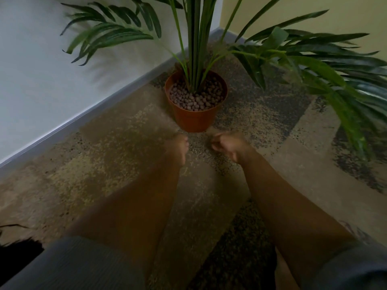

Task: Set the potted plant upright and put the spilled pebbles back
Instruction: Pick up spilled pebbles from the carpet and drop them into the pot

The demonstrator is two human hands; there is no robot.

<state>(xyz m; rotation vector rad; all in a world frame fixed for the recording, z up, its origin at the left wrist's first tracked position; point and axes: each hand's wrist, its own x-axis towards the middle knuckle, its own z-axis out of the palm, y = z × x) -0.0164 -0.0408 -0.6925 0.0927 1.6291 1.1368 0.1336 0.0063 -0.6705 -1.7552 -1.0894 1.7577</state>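
Note:
An orange-brown plastic pot (pixel 193 120) stands upright on the patterned carpet near the room's corner. Brown-grey pebbles (pixel 196 97) fill it around the stems of a green palm-like plant (pixel 196 38). Both my hands hover just in front of the pot, blurred by motion. My left hand (pixel 178 147) is seen edge-on with its fingers together, and nothing shows in it. My right hand (pixel 226 145) has its fingers curled in; whether it holds anything is hidden. A few small specks lie on the carpet (pixel 199 147) between the hands.
A white wall with a grey skirting board (pixel 88 120) runs along the left; a yellowish wall (pixel 314 13) closes the corner behind the plant. Long fronds (pixel 345 84) hang low over the carpet at the right. My sleeves fill the lower corners.

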